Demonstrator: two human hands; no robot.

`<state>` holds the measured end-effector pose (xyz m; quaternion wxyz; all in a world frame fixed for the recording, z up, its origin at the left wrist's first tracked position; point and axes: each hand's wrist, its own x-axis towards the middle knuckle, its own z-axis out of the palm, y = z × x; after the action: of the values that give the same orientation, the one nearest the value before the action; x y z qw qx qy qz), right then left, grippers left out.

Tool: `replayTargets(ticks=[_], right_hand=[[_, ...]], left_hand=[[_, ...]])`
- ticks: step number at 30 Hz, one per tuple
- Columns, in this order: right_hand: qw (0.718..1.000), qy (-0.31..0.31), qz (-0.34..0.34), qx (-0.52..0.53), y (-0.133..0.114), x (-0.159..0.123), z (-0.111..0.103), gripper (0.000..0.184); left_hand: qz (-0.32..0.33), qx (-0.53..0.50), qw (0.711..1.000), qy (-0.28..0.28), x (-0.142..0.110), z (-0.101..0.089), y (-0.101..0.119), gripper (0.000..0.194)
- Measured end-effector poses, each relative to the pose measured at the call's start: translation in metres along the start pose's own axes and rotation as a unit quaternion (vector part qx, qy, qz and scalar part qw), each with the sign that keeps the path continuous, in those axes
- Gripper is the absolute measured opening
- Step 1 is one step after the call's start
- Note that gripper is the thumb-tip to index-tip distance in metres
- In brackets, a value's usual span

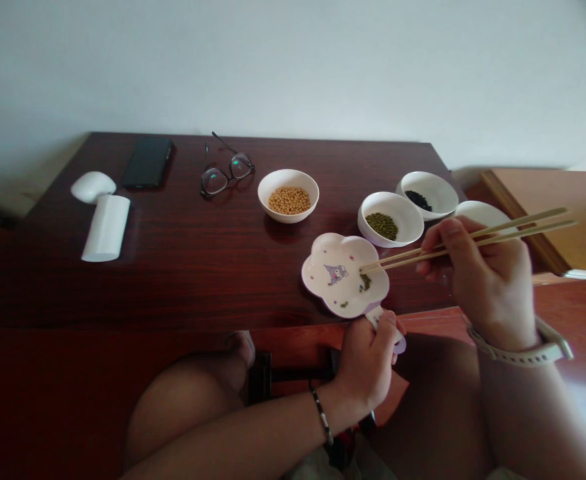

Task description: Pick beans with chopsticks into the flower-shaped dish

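My left hand (367, 363) is closed around the short handle of a flower-shaped dish (323, 280), white with a lilac rim and a cartoon figure printed inside. A few green beans (366, 283) lie in the dish's right and lower parts. In my right hand (493, 280) is a pair of wooden chopsticks (517, 227), their tips down inside the dish by the beans. Whether the tips pinch a bean is too small to tell. Just behind the dish stands a white bowl (413, 223) holding green mung beans (381, 227).
Behind it, another white bowl (440, 190) holds black beans (419, 200); a further white bowl (483, 213) is partly hidden by my right hand. A bowl (289, 177) of yellow soybeans (289, 200), eyeglasses (227, 177), a black box-like object (147, 163) and a white device (105, 229) sit on the dark table (197, 267).
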<state>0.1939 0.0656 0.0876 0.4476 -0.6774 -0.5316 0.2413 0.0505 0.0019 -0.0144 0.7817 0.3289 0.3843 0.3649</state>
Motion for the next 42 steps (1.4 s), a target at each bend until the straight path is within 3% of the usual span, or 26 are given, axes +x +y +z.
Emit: replayTargets(ticks=[14,32,37,42], right_hand=[[1.000,-0.024,-0.008,-0.004,0.000,0.003,0.000,0.044],[1.000,-0.011,-0.011,0.013,0.002,0.004,0.003,0.046],[0.997,0.047,-0.015,0.067,0.003,0.001,0.004,0.038],[0.966,0.204,-0.092,0.127,0.006,0.012,0.001,0.039]], left_hand=[[-0.002,0.002,1.000,0.002,-0.001,0.001,0.003,0.046],[0.002,-0.003,1.000,0.002,0.000,0.001,0.002,0.045],[0.004,0.004,1.000,0.005,0.000,0.001,0.001,0.046],[0.005,0.012,1.000,0.011,-0.001,0.001,0.001,0.046]])
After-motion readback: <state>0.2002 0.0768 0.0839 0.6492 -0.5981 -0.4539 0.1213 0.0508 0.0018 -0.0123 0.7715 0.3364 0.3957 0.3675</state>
